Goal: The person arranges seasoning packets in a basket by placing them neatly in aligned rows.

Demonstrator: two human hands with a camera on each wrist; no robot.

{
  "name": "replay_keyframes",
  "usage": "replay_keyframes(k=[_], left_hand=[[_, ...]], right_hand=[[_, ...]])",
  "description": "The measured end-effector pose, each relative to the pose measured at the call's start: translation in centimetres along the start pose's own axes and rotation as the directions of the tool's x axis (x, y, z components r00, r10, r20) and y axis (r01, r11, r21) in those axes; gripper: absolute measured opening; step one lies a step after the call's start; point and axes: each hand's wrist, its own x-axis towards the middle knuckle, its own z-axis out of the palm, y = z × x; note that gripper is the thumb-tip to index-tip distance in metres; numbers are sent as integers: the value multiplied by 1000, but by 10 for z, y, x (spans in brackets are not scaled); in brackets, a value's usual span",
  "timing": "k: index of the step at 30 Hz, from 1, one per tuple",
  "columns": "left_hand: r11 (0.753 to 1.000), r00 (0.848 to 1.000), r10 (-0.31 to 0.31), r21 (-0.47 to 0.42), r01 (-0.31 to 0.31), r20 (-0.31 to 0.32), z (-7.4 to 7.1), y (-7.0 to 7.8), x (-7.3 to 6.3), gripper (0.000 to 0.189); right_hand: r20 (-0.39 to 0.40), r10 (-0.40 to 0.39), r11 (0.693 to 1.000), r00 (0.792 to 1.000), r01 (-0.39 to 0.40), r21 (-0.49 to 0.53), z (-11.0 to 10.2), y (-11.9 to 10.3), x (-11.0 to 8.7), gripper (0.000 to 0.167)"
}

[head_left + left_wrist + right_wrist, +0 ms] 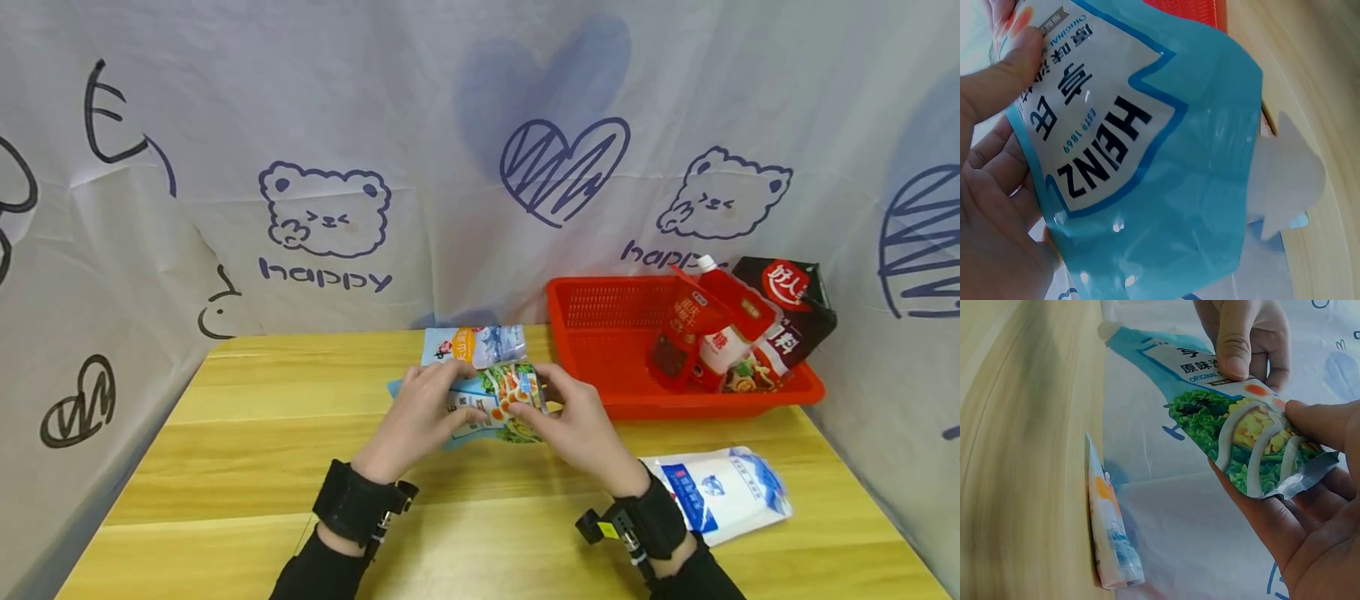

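Both left hand (423, 410) and right hand (581, 418) grip the pouch (497, 387), long axis sideways, cap (1291, 175) leftward

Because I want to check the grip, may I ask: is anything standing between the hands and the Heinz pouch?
No, nothing visible does. The left hand and right hand both grip the Heinz pouch directly; the blue-and-orange packet is beyond it in the head view, not between.

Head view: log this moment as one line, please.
left hand: grips blue pouch; right hand: grips its bottom end; red basket: holds packets; white packet: lies on table
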Motion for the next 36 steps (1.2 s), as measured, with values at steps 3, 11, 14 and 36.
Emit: replay_keyframes(k=[3, 11, 14, 36], left_hand=[[1000, 1000, -3, 4, 3, -1, 0, 0, 0, 52], [999, 999, -45, 21, 46, -30, -12, -7, 0, 48], [997, 996, -76, 16, 77, -44, -20, -10, -2, 47], [920, 953, -300, -256, 298, 33, -39, -20, -9, 36]], right_hand=[[-10, 14, 1000, 1000, -14, 22, 0, 1, -1, 43], [-39, 27, 998, 999, -24, 59, 0, 4, 0, 40], [-64, 32, 997, 997, -27, 69, -1, 4, 0, 39], [-71, 8, 972, 997, 8, 233, -4, 9, -1, 38]])
